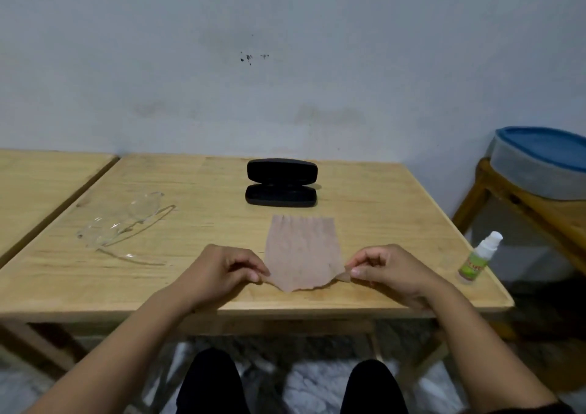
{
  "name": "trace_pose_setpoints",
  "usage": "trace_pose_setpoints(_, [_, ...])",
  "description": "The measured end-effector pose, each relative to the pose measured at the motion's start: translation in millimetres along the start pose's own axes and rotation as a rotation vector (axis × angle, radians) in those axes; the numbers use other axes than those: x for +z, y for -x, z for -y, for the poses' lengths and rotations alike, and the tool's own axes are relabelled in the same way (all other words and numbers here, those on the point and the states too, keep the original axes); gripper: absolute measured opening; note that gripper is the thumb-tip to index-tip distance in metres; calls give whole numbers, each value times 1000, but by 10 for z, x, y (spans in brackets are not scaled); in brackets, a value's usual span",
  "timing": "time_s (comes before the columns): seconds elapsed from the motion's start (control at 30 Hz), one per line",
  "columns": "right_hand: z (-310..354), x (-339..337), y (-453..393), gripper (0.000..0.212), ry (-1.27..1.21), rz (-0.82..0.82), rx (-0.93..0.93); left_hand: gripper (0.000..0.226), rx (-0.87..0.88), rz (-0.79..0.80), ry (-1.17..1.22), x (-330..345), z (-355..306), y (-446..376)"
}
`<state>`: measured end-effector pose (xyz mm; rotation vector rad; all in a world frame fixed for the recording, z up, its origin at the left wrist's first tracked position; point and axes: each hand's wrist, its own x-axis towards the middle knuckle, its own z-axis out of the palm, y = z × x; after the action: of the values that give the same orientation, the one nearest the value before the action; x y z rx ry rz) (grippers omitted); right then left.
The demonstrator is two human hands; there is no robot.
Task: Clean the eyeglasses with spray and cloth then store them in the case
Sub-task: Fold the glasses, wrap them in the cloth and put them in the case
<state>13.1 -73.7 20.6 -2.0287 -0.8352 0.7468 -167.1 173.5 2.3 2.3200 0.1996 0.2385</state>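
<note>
Cleaning not yet begun
Left hand (222,269) and right hand (385,267) pinch the cloth's (302,252) near corners; eyeglasses (123,223) lie left, spray bottle (480,256) right, case (281,183) open behind

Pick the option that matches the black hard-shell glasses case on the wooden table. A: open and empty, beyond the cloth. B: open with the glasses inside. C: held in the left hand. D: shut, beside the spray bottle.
A: the black hard-shell glasses case stands open and empty beyond the tan cloth; the clear-framed eyeglasses lie apart on the table.
</note>
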Motion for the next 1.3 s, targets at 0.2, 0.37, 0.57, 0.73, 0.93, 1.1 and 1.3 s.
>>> trace_pose_setpoints(0.2, [49,17,-129,12,-74,-360,57,15,-32,-158,-50,-87,0,-182])
trace_pose_setpoints(0.37, [149,149,-517,26,151,-483,5,30,-46,-230,-260,98,-77,-562])
trace_pose_setpoints(0.57, [152,179,-767,27,361,-406,-13,31,-94,-121,-428,189,66,-818])
trace_pose_setpoints(0.73, [124,160,-827,26,384,-456,-2,32,-142,-161,-447,193,124,-846])
trace_pose_setpoints(0.93, [332,294,-980,26,324,-467,-161,33,-141,-259,-425,8,150,-735])
trace_pose_setpoints(1.1, [745,614,-1200,23,194,-358,-333,28,-185,-395,-379,-474,239,-430])
trace_pose_setpoints(1.3, [1272,1191,-1545,22,239,-181,-516,22,-205,-594,-479,-1043,415,370])
